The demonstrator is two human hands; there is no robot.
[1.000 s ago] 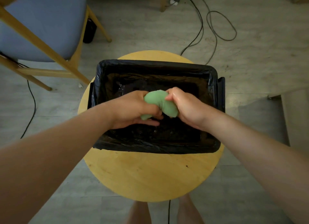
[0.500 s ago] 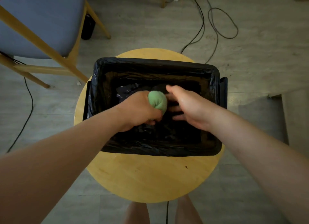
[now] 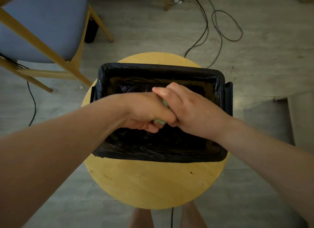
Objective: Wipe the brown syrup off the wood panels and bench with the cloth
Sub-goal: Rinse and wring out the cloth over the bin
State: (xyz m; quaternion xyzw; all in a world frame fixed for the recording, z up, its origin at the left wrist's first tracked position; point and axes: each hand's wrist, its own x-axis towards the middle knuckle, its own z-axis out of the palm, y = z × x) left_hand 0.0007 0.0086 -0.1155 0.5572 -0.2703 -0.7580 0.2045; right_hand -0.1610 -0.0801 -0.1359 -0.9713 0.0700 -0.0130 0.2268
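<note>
Over the lined bin [image 3: 159, 69], we clench both the left hand [image 3: 144, 111] and right hand [image 3: 190, 108] around the cloth [image 3: 159, 121], apparently wringing syrup into it.

Head view, dim and flat overall; colours muted, slight grey-green cast. Brightest region is the upper right floor [image 3: 265, 61], suggesting soft light entering from that side. No hard shadows; a diffuse darker patch lies on the floor right of the table [image 3: 153, 185]. The black bin liner [image 3: 159, 69] reads almost featureless inside, with only faint sheen on its folds near the far rim. One small glossy highlight on a knuckle of the right hand [image 3: 195, 108]. Focus acceptable at centre; forearms at the lower corners are soft and enlarged. Wide-angle bowing is evident: chair [image 3: 42, 23] rails and floor seams curve toward the edges. Corners vignette slightly.
</note>
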